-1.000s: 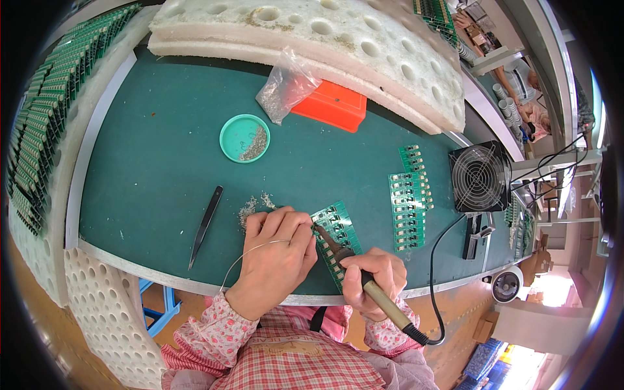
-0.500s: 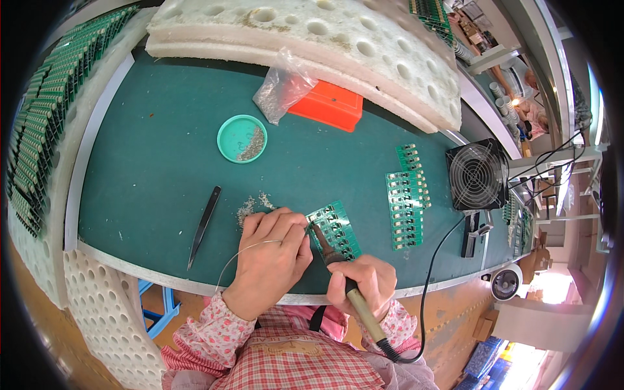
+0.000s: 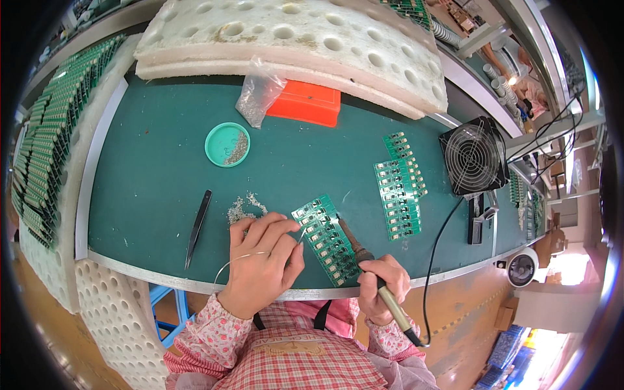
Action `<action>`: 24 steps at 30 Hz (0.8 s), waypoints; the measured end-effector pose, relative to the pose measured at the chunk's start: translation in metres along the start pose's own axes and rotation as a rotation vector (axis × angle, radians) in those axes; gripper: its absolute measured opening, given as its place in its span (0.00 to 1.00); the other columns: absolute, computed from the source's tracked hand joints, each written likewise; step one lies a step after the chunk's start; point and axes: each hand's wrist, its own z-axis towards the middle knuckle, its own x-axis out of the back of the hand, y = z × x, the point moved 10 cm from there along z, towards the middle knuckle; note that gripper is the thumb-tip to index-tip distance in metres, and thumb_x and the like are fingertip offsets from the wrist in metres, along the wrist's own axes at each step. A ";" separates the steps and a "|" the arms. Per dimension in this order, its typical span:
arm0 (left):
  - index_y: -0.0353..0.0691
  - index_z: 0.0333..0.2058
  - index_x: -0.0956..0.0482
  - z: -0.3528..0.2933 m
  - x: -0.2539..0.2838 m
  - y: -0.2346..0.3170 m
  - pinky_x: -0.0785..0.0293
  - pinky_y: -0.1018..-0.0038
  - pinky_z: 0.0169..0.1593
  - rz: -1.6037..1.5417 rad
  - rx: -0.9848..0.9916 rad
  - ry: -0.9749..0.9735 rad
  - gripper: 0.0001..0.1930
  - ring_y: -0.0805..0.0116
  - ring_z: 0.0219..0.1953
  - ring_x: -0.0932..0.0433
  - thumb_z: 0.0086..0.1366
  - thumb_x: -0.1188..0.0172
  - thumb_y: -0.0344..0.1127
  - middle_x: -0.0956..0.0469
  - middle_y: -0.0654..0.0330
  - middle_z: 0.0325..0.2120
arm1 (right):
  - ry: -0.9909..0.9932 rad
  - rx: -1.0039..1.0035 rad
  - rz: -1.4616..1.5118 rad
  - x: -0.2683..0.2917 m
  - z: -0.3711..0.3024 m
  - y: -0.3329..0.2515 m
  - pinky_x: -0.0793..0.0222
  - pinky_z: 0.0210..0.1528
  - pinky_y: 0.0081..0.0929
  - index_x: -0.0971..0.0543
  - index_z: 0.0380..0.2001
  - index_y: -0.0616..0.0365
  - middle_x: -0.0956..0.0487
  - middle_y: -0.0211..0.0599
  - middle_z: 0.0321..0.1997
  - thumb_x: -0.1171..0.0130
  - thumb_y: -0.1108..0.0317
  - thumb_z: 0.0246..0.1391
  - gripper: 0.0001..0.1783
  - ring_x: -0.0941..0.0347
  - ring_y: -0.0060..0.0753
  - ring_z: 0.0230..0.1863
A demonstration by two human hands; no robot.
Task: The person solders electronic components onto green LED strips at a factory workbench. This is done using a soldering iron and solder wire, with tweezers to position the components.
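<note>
My left hand [image 3: 263, 260] is closed on a thin solder wire [image 3: 225, 264], which loops back over the fingers; its tip comes out beside the fingertips. A green circuit board panel [image 3: 328, 250], with rows of small components, lies slanted on the bench just right of those fingers. My right hand [image 3: 383, 286] grips a soldering iron [image 3: 392, 304] by its handle. The iron's dark tip hovers around the panel's upper right edge, apart from the wire; whether it touches the board I cannot tell. Small silvery parts [image 3: 242, 209] lie loose beyond my left hand.
Black tweezers [image 3: 198, 229] lie on the green bench [image 3: 149, 195] at left. Farther back are a round green dish [image 3: 208, 146] of tiny parts, a plastic bag [image 3: 260, 91] and a red bin [image 3: 305, 104]. More circuit boards [image 3: 398, 198] and a fan [image 3: 473, 158] stand right.
The soldering iron has drawn away to the right from the wire and my left fingertips. My hands have moved apart, uncovering more of the panel. The whole view has shifted slightly.
</note>
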 end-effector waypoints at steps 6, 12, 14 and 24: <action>0.45 0.29 0.25 -0.013 0.003 0.035 0.36 0.60 0.50 -0.047 -0.133 -0.107 0.09 0.64 0.48 0.23 0.52 0.32 0.32 0.21 0.65 0.42 | -0.257 0.114 -0.196 -0.031 0.007 -0.016 0.34 0.25 0.28 0.17 0.43 0.48 0.36 0.28 0.23 0.27 0.70 0.40 0.22 0.32 0.31 0.25; 0.45 0.27 0.26 -0.020 0.005 0.032 0.38 0.62 0.48 -0.045 -0.102 -0.133 0.09 0.65 0.42 0.21 0.54 0.32 0.30 0.19 0.67 0.36 | -0.234 0.148 -0.099 -0.027 -0.006 -0.005 0.33 0.27 0.32 0.17 0.42 0.48 0.33 0.29 0.27 0.26 0.68 0.40 0.21 0.31 0.33 0.26; 0.43 0.27 0.28 -0.019 0.009 0.012 0.38 0.60 0.49 -0.095 0.088 -0.089 0.08 0.61 0.40 0.20 0.57 0.35 0.25 0.18 0.65 0.33 | -0.208 0.092 -0.132 -0.021 -0.005 -0.001 0.33 0.29 0.33 0.19 0.43 0.47 0.32 0.30 0.30 0.24 0.66 0.38 0.25 0.30 0.34 0.28; 0.40 0.24 0.30 0.003 -0.006 -0.001 0.38 0.59 0.52 0.024 0.097 -0.022 0.10 0.57 0.47 0.20 0.55 0.36 0.26 0.16 0.62 0.40 | -0.247 -0.003 -0.278 -0.009 0.004 0.017 0.33 0.33 0.35 0.23 0.47 0.54 0.25 0.36 0.35 0.24 0.67 0.41 0.28 0.28 0.39 0.32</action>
